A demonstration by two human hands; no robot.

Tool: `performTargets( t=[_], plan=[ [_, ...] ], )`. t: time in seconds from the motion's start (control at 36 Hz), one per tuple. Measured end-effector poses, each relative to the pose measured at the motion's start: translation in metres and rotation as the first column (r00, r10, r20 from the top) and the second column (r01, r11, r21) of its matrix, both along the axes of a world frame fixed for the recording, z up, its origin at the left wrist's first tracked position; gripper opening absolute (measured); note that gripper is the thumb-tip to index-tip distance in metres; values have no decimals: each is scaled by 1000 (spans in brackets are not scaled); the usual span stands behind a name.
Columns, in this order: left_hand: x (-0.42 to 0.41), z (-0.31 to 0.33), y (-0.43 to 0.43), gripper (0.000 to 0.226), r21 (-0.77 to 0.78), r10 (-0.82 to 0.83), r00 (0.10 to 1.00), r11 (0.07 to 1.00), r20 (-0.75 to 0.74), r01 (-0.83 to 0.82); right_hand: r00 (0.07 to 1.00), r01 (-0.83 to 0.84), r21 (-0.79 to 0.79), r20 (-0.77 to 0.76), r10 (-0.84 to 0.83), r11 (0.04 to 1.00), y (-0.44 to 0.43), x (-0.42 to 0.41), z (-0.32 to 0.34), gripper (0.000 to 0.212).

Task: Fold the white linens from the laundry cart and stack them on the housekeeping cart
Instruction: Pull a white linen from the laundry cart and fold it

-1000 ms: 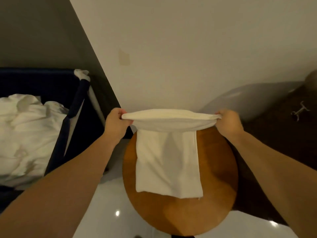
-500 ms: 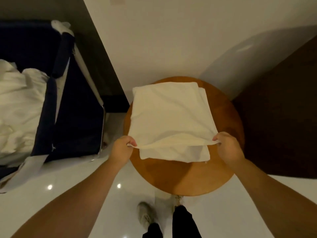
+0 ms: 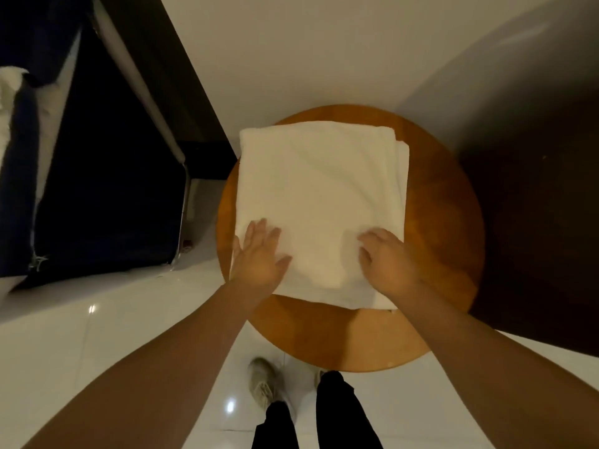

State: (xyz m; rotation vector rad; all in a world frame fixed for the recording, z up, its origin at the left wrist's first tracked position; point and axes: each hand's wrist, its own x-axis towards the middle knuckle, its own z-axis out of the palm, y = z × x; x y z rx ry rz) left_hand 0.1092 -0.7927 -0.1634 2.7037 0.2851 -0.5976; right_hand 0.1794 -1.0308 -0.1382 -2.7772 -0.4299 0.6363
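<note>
A white towel (image 3: 319, 192) lies folded into a rough square on a round wooden table (image 3: 447, 228). My left hand (image 3: 261, 254) rests flat on its near left corner, fingers spread and straight. On the near right part of the towel my right hand (image 3: 387, 257) presses down with its fingers bent a little; nothing is gripped in it. The dark blue laundry cart (image 3: 107, 196) stands to the left, with a bit of white linen (image 3: 8, 102) showing at the far left edge.
A white wall runs behind the table and a dark brown surface (image 3: 534, 205) fills the right. The floor is glossy white tile (image 3: 97, 335). My shoe (image 3: 265, 387) and dark trouser legs stand just below the table's near edge.
The folded layer has been laid down over the rest of the towel. Both hands have let go of its edge and now lie on top of it.
</note>
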Motion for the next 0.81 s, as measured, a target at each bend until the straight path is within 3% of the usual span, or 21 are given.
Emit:
performTargets(
  t=[0.08,0.14,0.28,0.44,0.58,0.69,0.81],
  plan=[
    [0,-27,-17,97,21,1,992,1000,-127,1,986,-73,-105,-155,56,992,23,-5,-26,78],
    [-7,-44,-19,108,77,-10,991,997,-135,20,980,-119,-149,-177,92,982,22,-14,-47,93],
    [-11,-63,-19,110,75,-21,996,997,-87,27,985,-154,-176,-104,137,972,-1,-21,-80,99],
    [0,-60,-23,103,85,-30,995,996,-95,38,975,-210,-178,-115,192,961,-9,-3,-71,90],
    [1,-21,-6,74,0,0,993,1000,-117,0,973,-180,-129,-170,157,975,-1,12,-31,61],
    [3,47,11,53,-145,251,968,958,14,-247,997,-44,94,-57,49,995,28,30,30,48],
    [-4,129,35,42,-244,411,902,895,130,-373,1000,12,349,23,-21,937,72,41,103,37]
  ],
)
